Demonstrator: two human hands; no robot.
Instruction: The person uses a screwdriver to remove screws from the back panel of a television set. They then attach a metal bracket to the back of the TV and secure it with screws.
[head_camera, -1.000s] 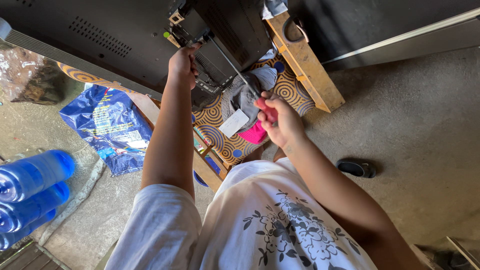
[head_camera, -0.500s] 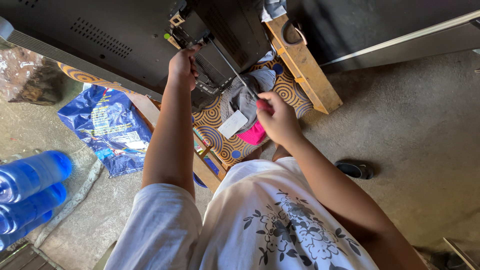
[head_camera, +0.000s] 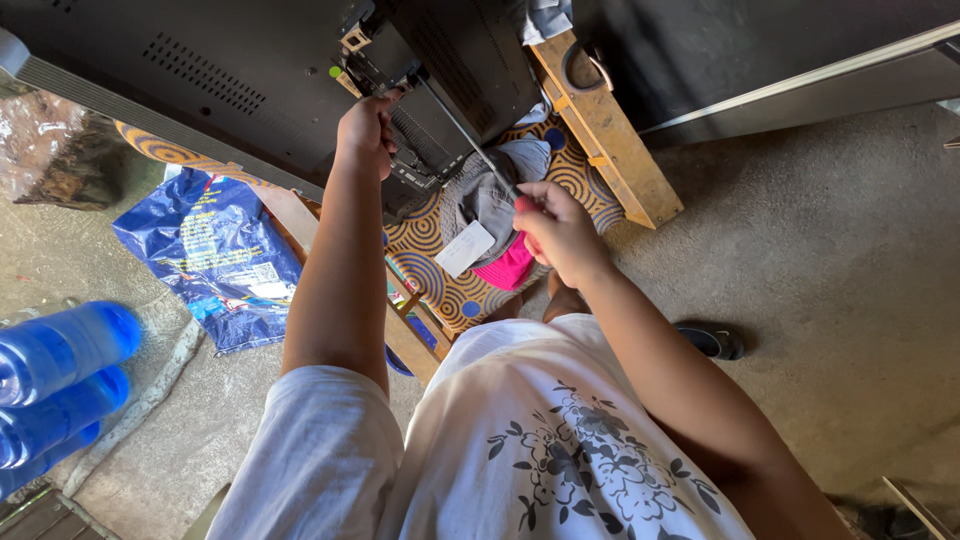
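While the left hand (head_camera: 366, 128) pressed, fingers curled, against the black device's back (head_camera: 250, 70), the right hand (head_camera: 558, 228) gripped a red-handled screwdriver (head_camera: 470, 140), its shaft reaching the device above the patterned cloth (head_camera: 450, 280) on the counter (head_camera: 610, 140).

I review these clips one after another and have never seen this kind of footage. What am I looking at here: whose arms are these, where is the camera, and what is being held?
The camera sits on a person's head and looks straight down, so the white printed shirt and both arms are the wearer's own. The left hand rests against the back of a large black electronic device, at an opened section with exposed parts. The right hand grips a long screwdriver by its red handle, with the thin shaft angled up toward that opened section. Below lie a patterned cloth, a wooden frame, and a grey and pink bundle of fabric. On the concrete floor are a blue plastic bag and blue bottles.
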